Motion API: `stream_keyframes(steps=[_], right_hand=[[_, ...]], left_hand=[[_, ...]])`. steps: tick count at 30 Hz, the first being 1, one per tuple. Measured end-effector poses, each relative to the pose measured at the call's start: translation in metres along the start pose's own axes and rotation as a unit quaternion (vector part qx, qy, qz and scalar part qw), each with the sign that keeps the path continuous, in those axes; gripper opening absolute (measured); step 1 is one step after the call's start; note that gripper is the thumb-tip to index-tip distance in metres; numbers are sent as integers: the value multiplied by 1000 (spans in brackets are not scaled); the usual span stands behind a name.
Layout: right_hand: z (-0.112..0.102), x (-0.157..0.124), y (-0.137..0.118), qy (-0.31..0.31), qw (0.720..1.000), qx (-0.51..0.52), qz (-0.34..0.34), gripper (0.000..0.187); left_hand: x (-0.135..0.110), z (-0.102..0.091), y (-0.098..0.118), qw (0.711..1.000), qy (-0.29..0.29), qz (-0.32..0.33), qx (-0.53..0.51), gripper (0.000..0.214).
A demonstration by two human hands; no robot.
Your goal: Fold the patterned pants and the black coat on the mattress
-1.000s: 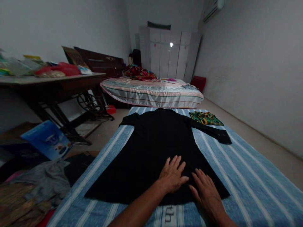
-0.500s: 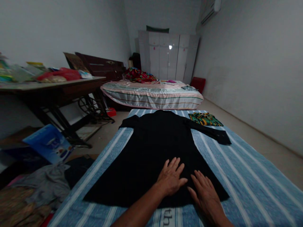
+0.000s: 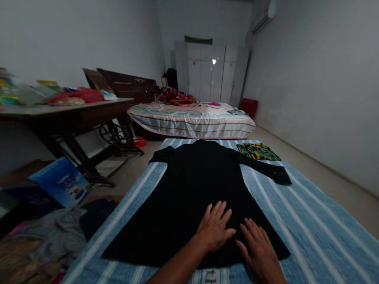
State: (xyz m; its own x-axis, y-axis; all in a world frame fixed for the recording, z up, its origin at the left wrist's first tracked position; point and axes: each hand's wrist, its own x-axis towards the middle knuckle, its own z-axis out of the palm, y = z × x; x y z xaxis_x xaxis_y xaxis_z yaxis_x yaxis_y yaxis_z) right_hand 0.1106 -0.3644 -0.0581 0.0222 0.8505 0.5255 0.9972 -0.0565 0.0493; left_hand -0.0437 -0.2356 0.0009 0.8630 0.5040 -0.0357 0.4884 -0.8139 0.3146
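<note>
A black long-sleeved shirt (image 3: 189, 189) lies spread out on a blue and white striped cloth (image 3: 310, 221), its collar at the far end and its hem toward me. Its right-hand sleeve stretches out to the side; the left-hand one looks bent. My left hand (image 3: 215, 227) rests flat on the lower part of the shirt, fingers extended. Beside it, my right hand (image 3: 260, 250) lies over the shirt near the hem, fingers stretched out and the thumb apart. Neither hand grips the fabric.
A folded green and yellow patterned garment (image 3: 257, 151) lies at the far right of the striped cloth. Behind it stands a bed (image 3: 192, 122). To the left are a sewing machine table (image 3: 103, 106), a blue box (image 3: 60, 181) and heaped clothes (image 3: 56, 232).
The whole view has shifted slightly, so everything sits a little lower in the picture. Both hands stay flat on the shirt in nearly the same place.
</note>
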Motion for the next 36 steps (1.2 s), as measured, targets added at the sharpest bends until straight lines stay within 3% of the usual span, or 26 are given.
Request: stream_keyframes(steps=[17, 31, 36], right_hand=[[-1, 2, 0, 29, 999, -10, -19, 44], [17, -4, 9, 70, 996, -20, -49, 45], [29, -8, 21, 54, 993, -39, -93, 44]], left_hand=[[-1, -6, 0, 1000, -3, 1, -10, 65], [-2, -1, -1, 1000, -7, 0, -27, 66], [-4, 0, -2, 1000, -1, 5, -28, 65]])
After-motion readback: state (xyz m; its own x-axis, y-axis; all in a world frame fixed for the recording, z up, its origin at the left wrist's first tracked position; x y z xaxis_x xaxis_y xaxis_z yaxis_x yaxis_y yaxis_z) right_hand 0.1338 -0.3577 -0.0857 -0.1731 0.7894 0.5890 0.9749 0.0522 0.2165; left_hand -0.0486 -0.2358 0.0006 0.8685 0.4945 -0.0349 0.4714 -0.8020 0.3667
